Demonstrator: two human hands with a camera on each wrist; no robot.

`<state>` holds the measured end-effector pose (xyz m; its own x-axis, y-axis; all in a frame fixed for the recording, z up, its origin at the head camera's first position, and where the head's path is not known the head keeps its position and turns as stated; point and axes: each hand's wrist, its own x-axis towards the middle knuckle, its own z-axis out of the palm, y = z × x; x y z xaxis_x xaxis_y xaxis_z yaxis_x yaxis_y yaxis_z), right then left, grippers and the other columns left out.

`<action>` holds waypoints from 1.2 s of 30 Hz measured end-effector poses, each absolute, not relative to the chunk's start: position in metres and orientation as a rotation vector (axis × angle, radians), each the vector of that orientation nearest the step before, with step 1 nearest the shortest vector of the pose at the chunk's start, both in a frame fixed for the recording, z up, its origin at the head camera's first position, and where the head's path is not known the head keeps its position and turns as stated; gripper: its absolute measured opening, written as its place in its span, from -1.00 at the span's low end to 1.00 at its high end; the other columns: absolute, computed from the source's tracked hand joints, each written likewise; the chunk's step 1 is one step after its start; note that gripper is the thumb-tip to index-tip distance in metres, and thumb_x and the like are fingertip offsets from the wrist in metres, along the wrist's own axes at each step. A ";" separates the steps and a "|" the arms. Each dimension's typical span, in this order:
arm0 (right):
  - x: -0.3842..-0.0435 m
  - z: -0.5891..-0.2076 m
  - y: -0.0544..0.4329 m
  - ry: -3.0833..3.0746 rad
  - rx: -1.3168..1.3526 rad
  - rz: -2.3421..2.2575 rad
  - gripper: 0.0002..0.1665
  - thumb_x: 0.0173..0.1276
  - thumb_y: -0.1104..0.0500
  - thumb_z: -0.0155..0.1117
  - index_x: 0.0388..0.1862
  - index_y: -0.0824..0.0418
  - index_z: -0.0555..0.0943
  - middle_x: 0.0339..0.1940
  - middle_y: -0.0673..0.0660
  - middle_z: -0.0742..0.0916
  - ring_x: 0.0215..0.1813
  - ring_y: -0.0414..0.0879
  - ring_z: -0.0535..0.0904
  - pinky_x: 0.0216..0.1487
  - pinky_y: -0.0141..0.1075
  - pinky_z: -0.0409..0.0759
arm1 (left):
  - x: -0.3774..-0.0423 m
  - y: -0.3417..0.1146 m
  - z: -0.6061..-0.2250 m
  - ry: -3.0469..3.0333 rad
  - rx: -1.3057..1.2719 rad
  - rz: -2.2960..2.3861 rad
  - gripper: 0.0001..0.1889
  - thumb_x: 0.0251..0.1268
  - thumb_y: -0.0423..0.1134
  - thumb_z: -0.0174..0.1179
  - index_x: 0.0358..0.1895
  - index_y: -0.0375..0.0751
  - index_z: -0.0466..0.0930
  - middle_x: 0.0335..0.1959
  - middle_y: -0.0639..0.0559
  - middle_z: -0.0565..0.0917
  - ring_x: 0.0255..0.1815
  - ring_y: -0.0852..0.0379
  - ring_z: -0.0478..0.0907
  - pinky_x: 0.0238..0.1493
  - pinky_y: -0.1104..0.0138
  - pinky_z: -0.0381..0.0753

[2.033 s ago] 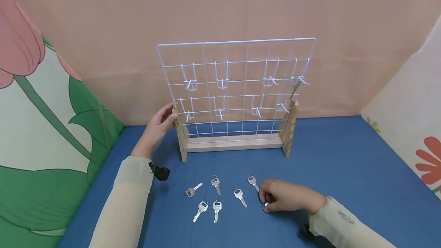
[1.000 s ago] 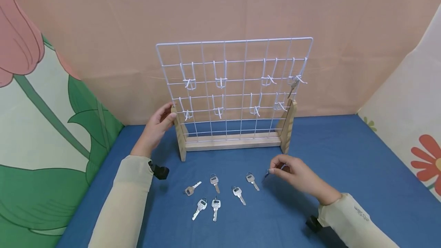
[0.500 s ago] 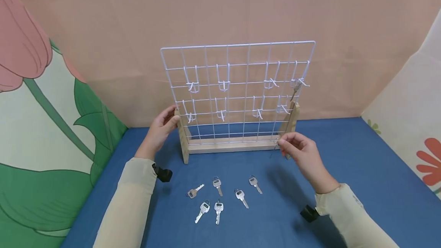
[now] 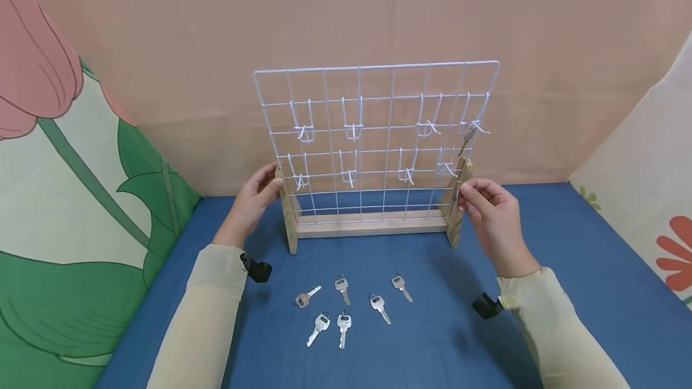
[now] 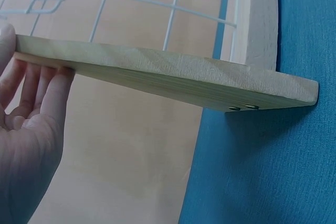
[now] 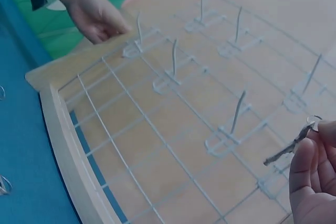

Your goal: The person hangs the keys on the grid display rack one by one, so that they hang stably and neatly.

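Note:
A white wire grid rack [image 4: 373,66] with a wooden base [image 4: 373,229] stands on the blue cloth. My left hand [image 4: 250,202] holds its left wooden side piece [image 5: 157,72], thumb on the front edge and fingers behind. My right hand [image 4: 494,215] pinches a key [image 6: 290,148] by its ring end, close to the right wooden side piece [image 4: 458,215] and below the lower right hook [image 4: 446,168]. The key's blade points away from the fingertips. Another key [image 4: 466,138] hangs from the upper right hook [image 4: 476,126].
Several keys with small rings lie on the cloth in front of the rack, among them a key [image 4: 380,308] and a key [image 4: 401,287]. Two rows of white hooks [image 4: 354,131] project forward from the grid. A plain tan backdrop [image 4: 346,11] rises behind.
My right hand has picked up a key from the cloth and carried it up and back to the rack's right side. My left hand has stayed on the left side piece.

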<state>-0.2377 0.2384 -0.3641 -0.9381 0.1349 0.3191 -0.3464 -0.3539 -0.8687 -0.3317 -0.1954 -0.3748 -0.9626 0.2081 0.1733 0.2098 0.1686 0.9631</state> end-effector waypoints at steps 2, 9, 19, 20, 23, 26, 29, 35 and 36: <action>-0.244 -0.364 0.239 -1.543 0.259 2.391 -0.95 0.47 0.31 0.28 -0.18 0.31 0.63 -0.28 0.08 0.66 -0.25 -0.12 0.57 -0.22 -0.43 0.64 | -0.332 -0.195 -0.374 -2.401 -0.429 -1.976 -0.34 0.58 -0.05 0.06 0.61 -0.16 0.10 0.53 -0.25 0.22 0.46 -0.08 0.26 0.45 0.09 0.31; -0.259 -0.366 0.239 -1.443 0.173 2.475 -0.94 0.46 0.28 0.30 -0.21 0.27 0.67 -0.29 0.08 0.67 -0.27 -0.13 0.58 -0.21 -0.46 0.65 | -0.333 -0.195 -0.375 -2.399 -0.434 -1.973 -0.35 0.59 -0.08 0.05 0.61 -0.16 0.10 0.50 -0.28 0.24 0.45 -0.08 0.27 0.46 0.06 0.29; -0.271 -0.366 0.225 -1.366 0.001 2.458 -0.93 0.45 0.33 0.28 -0.27 0.29 0.67 -0.27 0.12 0.67 -0.27 -0.13 0.57 -0.18 -0.45 0.67 | -0.333 -0.195 -0.376 -2.390 -0.430 -1.980 -0.36 0.59 -0.09 0.05 0.60 -0.15 0.11 0.50 -0.28 0.25 0.44 -0.07 0.28 0.45 0.08 0.32; -0.272 -0.366 0.224 -1.358 -0.017 2.457 -0.93 0.45 0.34 0.27 -0.27 0.29 0.67 -0.26 0.13 0.66 -0.27 -0.13 0.57 -0.17 -0.45 0.67 | -0.334 -0.195 -0.376 -2.386 -0.432 -1.983 -0.36 0.59 -0.09 0.05 0.60 -0.15 0.12 0.49 -0.28 0.25 0.44 -0.07 0.28 0.45 0.09 0.32; -0.276 -0.367 0.220 -1.355 -0.065 2.455 -0.95 0.45 0.34 0.27 -0.24 0.30 0.66 -0.22 0.15 0.65 -0.26 -0.12 0.58 -0.16 -0.46 0.67 | -0.334 -0.194 -0.376 -2.380 -0.435 -1.987 -0.36 0.58 -0.09 0.06 0.60 -0.15 0.13 0.49 -0.28 0.25 0.43 -0.06 0.29 0.44 0.09 0.33; -0.279 -0.367 0.217 -1.348 -0.109 2.459 -0.96 0.44 0.33 0.29 -0.20 0.32 0.65 -0.20 0.15 0.65 -0.26 -0.12 0.59 -0.16 -0.45 0.68 | -0.334 -0.194 -0.376 -2.383 -0.433 -1.980 -0.37 0.58 -0.08 0.06 0.60 -0.14 0.14 0.48 -0.28 0.26 0.42 -0.06 0.30 0.44 0.09 0.33; -0.282 -0.366 0.214 -1.316 -0.155 2.459 -0.97 0.43 0.35 0.29 -0.20 0.33 0.65 -0.22 0.15 0.66 -0.29 -0.12 0.60 -0.19 -0.45 0.69 | -0.334 -0.194 -0.377 -2.385 -0.438 -1.974 -0.36 0.58 -0.08 0.06 0.60 -0.17 0.13 0.48 -0.28 0.26 0.42 -0.07 0.30 0.45 0.06 0.32; -0.283 -0.365 0.211 -1.254 -0.217 2.466 -0.96 0.38 0.39 0.34 -0.21 0.33 0.67 -0.23 0.16 0.70 -0.31 -0.11 0.63 -0.21 -0.43 0.71 | -0.335 -0.194 -0.377 -2.383 -0.438 -1.975 -0.36 0.59 -0.10 0.05 0.60 -0.21 0.12 0.49 -0.28 0.26 0.44 -0.09 0.29 0.46 0.05 0.31; -0.282 -0.365 0.210 -1.255 -0.221 2.464 -0.95 0.37 0.39 0.35 -0.21 0.33 0.67 -0.23 0.16 0.71 -0.31 -0.11 0.63 -0.21 -0.43 0.71 | -0.335 -0.194 -0.376 -2.382 -0.437 -1.979 -0.36 0.59 -0.10 0.05 0.60 -0.21 0.11 0.49 -0.28 0.26 0.44 -0.09 0.29 0.46 0.05 0.31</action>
<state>-0.2821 0.2104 -0.3652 -0.9211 0.3886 0.0255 -0.2491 -0.5376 -0.8056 -0.3353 -0.1937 -0.3765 -0.9608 0.2039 0.1879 0.2220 0.1599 0.9618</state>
